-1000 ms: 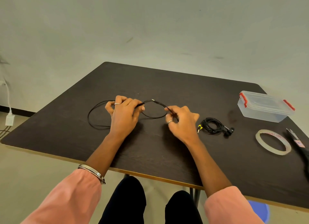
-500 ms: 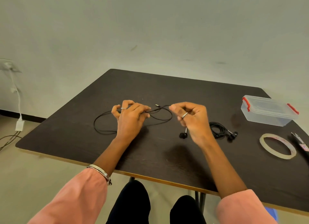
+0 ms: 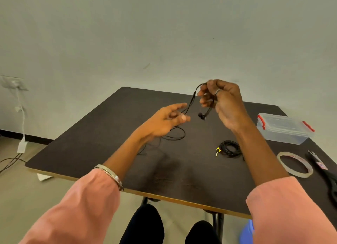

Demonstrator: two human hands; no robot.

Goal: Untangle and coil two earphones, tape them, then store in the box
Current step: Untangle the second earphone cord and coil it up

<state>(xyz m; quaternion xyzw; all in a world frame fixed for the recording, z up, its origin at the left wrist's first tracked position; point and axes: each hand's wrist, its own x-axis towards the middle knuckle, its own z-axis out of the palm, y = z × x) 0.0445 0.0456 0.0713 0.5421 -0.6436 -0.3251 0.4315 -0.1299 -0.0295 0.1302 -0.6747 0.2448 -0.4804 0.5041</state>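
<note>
Right hand [image 3: 223,103] pinches the loose earphone [image 3: 191,102] above the table [image 3: 102,134]. Left hand [image 3: 165,122] hangs open, cord across its fingers. Coiled earphone [image 3: 229,149] lies nearer, right.

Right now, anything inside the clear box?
The clear box sits lidded with red latches, at the table's right side. Through its walls nothing shows inside; the coiled earphone lies outside it. The floor of the box is not fully readable through the plastic.

The left hand [image 3: 165,120] is motion-blurred, so whether its fingers touch the cord [image 3: 190,102] cannot be told. The right forearm covers part of the coiled earphone [image 3: 228,149]. The scissors [image 3: 328,174] run off the right edge. A blue thing [image 3: 246,232] under the table [image 3: 109,134] is mostly hidden.
</note>
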